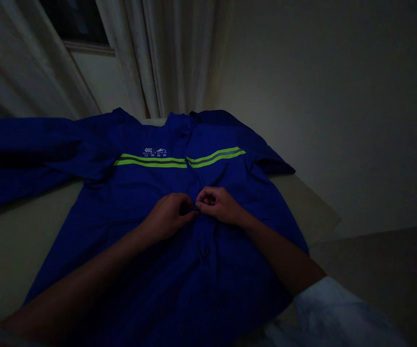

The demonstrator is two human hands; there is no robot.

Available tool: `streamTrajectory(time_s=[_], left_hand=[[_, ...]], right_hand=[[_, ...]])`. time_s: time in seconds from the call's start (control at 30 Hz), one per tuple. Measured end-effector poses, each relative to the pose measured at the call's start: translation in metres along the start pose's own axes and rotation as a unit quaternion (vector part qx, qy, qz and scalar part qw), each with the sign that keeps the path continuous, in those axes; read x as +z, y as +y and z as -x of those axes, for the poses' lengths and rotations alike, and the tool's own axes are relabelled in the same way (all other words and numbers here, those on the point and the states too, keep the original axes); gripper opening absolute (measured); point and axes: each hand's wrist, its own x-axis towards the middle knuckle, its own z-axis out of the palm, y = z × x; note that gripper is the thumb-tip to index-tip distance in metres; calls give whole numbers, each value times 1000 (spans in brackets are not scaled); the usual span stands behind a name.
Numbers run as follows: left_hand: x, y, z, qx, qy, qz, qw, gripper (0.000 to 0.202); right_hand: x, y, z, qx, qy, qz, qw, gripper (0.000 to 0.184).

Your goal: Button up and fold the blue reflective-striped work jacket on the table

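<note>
A blue work jacket [150,188] lies spread out, front side up, with its collar at the far end. A bright green and grey reflective stripe [158,162] crosses its chest, below a white printed logo [154,152]. At the middle of the front, my left hand [174,209] pinches the placket from the left. Opposite it, my right hand [215,202] pinches the same placket edge, fingertips almost meeting the left ones. Whatever small part sits between the fingertips is hidden. Lower on the placket a dark round button [204,251] shows faintly.
A pale table-like surface [311,207] bears the jacket, its corner at the right. One long sleeve [28,144] stretches to the left. Light curtains [179,58] and a dark window [76,21] stand behind; a plain wall [331,96] rises at the right. The room is dim.
</note>
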Motion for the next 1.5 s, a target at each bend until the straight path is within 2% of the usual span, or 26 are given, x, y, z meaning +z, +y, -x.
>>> streamTrajectory(time_s=[0.17,0.33,0.47,0.6,0.7,0.77,0.87,0.93,1.03,1.1,1.17,1.23,1.33,1.43,1.5], left_hand=[[5,-3,0,15,6,-39,999,9],[10,-6,0,38,7,-70,997,10],[11,-6,1,71,18,-110,991,10],[14,-11,2,108,39,-134,984,6],[15,-17,1,104,62,-108,987,16],[15,-19,1,107,69,-98,987,24],[18,-21,5,109,83,-146,980,29],[24,-22,11,97,109,-196,970,42],[38,-23,21,65,121,-250,958,73],[42,-22,24,34,102,-275,956,81],[38,-18,23,14,73,-289,954,82],[25,-14,18,10,43,-292,955,79],[-4,-12,-2,20,5,-281,959,50],[-24,-14,-33,10,19,-255,967,29],[-24,-17,-55,7,47,-230,972,18]], right_hand=[[-1,2,-4,34,-5,-23,999,20],[-5,4,-4,24,-26,2,999,23],[-9,4,-4,-23,-36,50,998,17],[-19,5,-4,-108,-61,118,985,12],[-25,6,-5,-161,-87,162,970,13],[-26,9,-4,-171,-90,181,964,14],[-22,13,-5,-150,-23,203,967,13],[-18,11,-8,-118,27,229,966,17],[-14,0,-21,-39,34,313,949,34],[-11,-12,-35,-2,32,382,923,37],[-6,-22,-50,-5,48,425,904,30],[-1,-24,-63,-10,56,426,903,29],[1,-13,-72,20,65,387,920,23],[-6,5,-73,23,99,341,935,18],[-14,15,-74,17,106,270,957,17]])
